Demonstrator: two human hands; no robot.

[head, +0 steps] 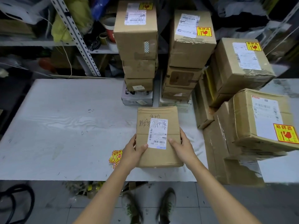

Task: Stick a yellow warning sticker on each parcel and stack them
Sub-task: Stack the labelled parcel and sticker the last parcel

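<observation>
A flat brown parcel [159, 157] with a white shipping label and handwriting lies on the white table [64, 126], near its front edge. My left hand [132, 151] grips its left side, thumb on top. My right hand [182, 147] grips its right side, thumb on top near the label. No yellow sticker shows on this parcel. A small pile of yellow warning stickers [115, 156] lies on the table just left of my left hand, partly hidden by my wrist.
Two tall stacks of parcels [137, 46] [189, 54] stand at the table's back, their top boxes bearing yellow stickers. More stickered parcels [262, 120] are piled at the right. Metal shelving [77, 38] with clutter rises behind. My feet stand below the table edge.
</observation>
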